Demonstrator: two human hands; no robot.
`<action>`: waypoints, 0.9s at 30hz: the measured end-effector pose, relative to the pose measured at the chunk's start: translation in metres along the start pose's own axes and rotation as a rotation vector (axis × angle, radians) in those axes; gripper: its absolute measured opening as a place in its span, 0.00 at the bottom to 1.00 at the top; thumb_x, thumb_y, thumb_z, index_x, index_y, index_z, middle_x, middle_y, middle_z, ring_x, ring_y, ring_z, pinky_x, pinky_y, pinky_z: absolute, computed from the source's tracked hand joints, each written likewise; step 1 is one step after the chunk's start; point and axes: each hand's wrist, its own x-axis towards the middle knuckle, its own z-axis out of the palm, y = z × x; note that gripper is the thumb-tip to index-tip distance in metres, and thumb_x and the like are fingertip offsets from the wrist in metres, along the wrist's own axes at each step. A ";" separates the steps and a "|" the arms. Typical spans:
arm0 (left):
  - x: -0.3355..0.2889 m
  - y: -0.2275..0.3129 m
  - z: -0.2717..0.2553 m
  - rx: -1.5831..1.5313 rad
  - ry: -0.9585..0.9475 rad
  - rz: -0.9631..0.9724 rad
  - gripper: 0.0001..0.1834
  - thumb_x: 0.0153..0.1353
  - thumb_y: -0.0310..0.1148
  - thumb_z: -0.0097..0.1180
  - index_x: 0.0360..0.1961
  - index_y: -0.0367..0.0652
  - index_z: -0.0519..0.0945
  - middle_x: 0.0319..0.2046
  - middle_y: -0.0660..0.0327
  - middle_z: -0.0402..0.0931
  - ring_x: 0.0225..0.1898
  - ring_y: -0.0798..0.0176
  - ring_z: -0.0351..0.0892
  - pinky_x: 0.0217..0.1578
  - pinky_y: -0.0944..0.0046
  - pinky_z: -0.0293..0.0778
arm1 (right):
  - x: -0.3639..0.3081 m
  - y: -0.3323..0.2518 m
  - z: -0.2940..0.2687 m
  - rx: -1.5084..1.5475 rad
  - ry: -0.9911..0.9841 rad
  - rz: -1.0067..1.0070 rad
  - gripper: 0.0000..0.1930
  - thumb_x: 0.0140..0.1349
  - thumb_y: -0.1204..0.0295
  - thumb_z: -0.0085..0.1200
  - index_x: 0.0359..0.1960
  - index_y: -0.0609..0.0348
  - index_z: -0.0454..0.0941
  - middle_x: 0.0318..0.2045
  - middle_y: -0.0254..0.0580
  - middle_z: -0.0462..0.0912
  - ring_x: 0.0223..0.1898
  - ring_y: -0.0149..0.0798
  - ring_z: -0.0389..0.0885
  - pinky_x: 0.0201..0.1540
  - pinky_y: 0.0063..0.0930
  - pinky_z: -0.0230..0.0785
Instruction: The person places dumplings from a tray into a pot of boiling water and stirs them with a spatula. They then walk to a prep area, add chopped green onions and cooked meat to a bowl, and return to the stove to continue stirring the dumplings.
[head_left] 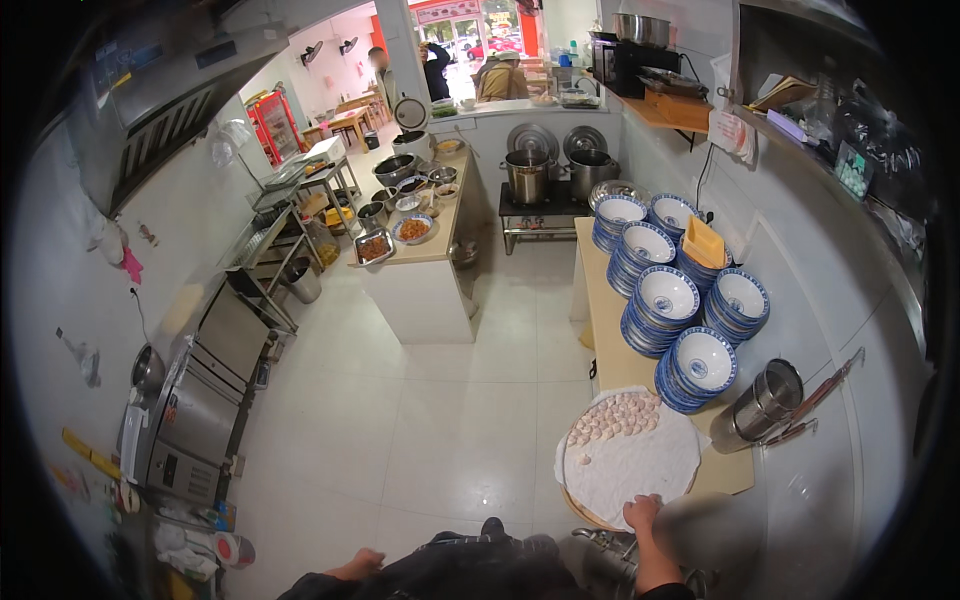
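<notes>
At the near end of the right counter lies a round tray (577, 505) covered with a white cloth (640, 465). Small pale dumplings (617, 416) sit in rows at its far side, with a single one (584, 459) a little nearer. My right hand (643, 512) is on the tray's near edge, fingers curled over the cloth and rim; their undersides are hidden. Low at the left of my body, my left hand (368, 562) hangs away from every surface. Its fingers look curled in, and nothing shows in them.
Stacked blue-and-white bowls (668, 292) fill the right counter, a yellow basket (704, 243) on one stack. Metal cylinders (760, 400) stand by the wall. Ahead are stockpots (527, 176) on a stove and a counter (430, 252) with food trays. A steel cabinet (190, 430) lines the left wall.
</notes>
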 end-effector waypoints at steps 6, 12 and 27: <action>-0.018 0.015 -0.004 -0.989 0.063 -1.151 0.16 0.63 0.40 0.56 0.42 0.36 0.76 0.36 0.48 0.81 0.37 0.45 0.83 0.32 0.50 0.78 | -0.004 -0.024 0.004 -0.130 -0.086 0.040 0.26 0.56 0.51 0.50 0.47 0.56 0.84 0.52 0.52 0.81 0.63 0.60 0.63 0.65 0.49 0.58; 0.075 0.130 -0.049 -0.860 0.129 -0.745 0.22 0.66 0.40 0.54 0.51 0.31 0.75 0.39 0.50 0.83 0.35 0.55 0.84 0.33 0.57 0.80 | -0.001 -0.026 0.009 -0.267 -0.305 0.059 0.32 0.58 0.49 0.46 0.57 0.57 0.79 0.68 0.67 0.60 0.72 0.67 0.50 0.72 0.52 0.45; 0.088 0.149 -0.049 -0.797 0.074 -0.769 0.21 0.63 0.43 0.56 0.46 0.33 0.82 0.34 0.54 0.83 0.32 0.60 0.83 0.31 0.61 0.80 | -0.008 -0.025 0.008 -0.103 -0.286 0.160 0.31 0.59 0.53 0.51 0.59 0.61 0.76 0.72 0.75 0.39 0.72 0.73 0.45 0.72 0.55 0.41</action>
